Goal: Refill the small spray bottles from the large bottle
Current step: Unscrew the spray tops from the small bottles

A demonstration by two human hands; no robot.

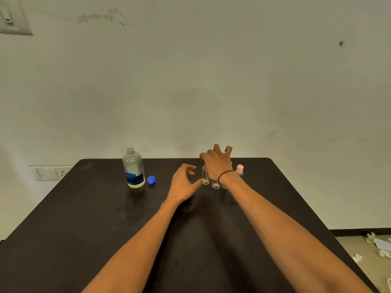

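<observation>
The large clear bottle [133, 169] with a blue label stands uncapped at the back left of the dark table [84, 218], a little yellowish liquid at its bottom. Its blue cap [151, 179] lies just to its right. Several small spray bottles stand in a cluster at the back middle, mostly hidden behind my right hand [218, 163]. One small bottle [205, 176] holds yellow liquid, and my left thumb touches its base. My left hand [183, 182] is open with curled fingers. My right hand hovers over the cluster with fingers spread. A pink-capped small bottle [240, 169] stands to the right.
The table's back edge meets a plain wall. Wall sockets [53, 173] sit low at the left behind the table. Crumpled paper scraps [378, 244] lie on the floor at the lower right, beyond the table's right edge.
</observation>
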